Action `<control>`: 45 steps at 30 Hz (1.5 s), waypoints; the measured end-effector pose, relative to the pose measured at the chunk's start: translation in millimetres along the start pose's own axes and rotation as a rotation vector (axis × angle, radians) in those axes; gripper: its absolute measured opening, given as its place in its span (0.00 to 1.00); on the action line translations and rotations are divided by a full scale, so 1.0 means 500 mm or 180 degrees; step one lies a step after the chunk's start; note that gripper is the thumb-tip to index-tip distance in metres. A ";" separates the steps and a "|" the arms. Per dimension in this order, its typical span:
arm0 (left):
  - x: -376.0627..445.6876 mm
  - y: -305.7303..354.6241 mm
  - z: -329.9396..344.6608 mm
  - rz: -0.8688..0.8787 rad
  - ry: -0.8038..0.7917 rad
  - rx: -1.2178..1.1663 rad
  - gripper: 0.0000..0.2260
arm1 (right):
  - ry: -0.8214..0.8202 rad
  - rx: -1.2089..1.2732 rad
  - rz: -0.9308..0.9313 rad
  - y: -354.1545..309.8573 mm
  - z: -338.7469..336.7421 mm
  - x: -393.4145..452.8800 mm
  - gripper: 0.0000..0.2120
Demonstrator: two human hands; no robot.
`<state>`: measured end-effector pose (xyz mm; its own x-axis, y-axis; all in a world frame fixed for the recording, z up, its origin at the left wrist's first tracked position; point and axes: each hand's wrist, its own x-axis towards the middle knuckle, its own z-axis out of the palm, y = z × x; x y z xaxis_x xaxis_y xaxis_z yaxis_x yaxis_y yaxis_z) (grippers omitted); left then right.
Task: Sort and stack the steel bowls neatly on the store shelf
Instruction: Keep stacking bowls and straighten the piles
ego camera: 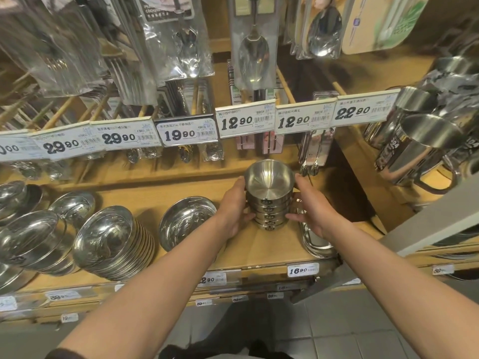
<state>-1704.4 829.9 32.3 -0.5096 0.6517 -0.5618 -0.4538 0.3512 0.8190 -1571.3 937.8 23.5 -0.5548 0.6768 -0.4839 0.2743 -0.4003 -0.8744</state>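
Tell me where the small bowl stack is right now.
In the head view the bowl stack stands right of centre on the wooden shelf, held between both hands, with a single bowl to its left and a tray to its right.

Warm indoor light, steel glare, blurred, bowed edges

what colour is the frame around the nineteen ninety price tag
Black, on the 19.90 price tag; head view.

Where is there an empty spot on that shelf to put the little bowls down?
Bare wood shelf shows in front of the small bowl stack held between both hands, bordered by the single wide bowl on the left and the flat steel trays on the right. Further left it is crowded with the big bowl stack.
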 end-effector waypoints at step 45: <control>-0.151 -0.116 -0.354 0.0239 0.1362 0.0271 0.06 | -0.0473 -0.1012 -0.0495 0.096 0.259 -0.086 0.22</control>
<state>-1769.1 641.1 6.6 -0.8037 0.3469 -0.4835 -0.3513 0.3793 0.8560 -1635.7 809.3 7.0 -0.7103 0.6082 -0.3544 0.3949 -0.0725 -0.9159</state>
